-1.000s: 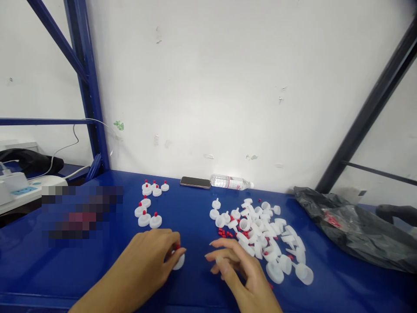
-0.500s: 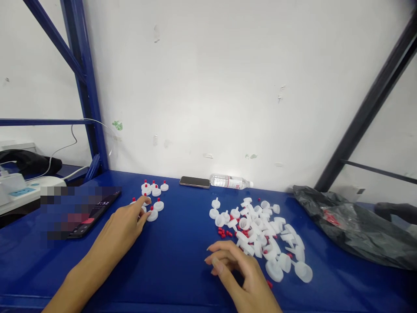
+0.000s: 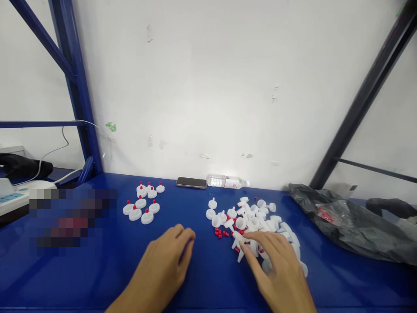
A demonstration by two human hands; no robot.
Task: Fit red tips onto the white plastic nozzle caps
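My left hand point(image 3: 166, 263) hovers over the blue table, left of the pile, its fingers curled together and nothing showing at the fingertips. My right hand point(image 3: 276, 265) reaches into a heap of white plastic nozzle caps point(image 3: 256, 224). Its thumb and forefinger are a little apart, close around a white nozzle cap point(image 3: 237, 237) at the heap's near-left side; contact is unclear. Small red tip caps point(image 3: 219, 232) lie among and beside the white ones. At the left stand several white nozzle caps with red tips point(image 3: 147, 216), upright in a loose group.
A phone point(image 3: 191, 182) and a clear bottle point(image 3: 228, 181) lie against the wall. A black plastic bag point(image 3: 352, 230) covers the right side. A power strip point(image 3: 19, 198) is at far left, near a blurred-out patch. Blue rack posts point(image 3: 78, 78) rise behind the table.
My left hand has withdrawn from the red-tipped group toward the near middle. My right hand has moved right and forward onto the heap. The view has shifted slightly.
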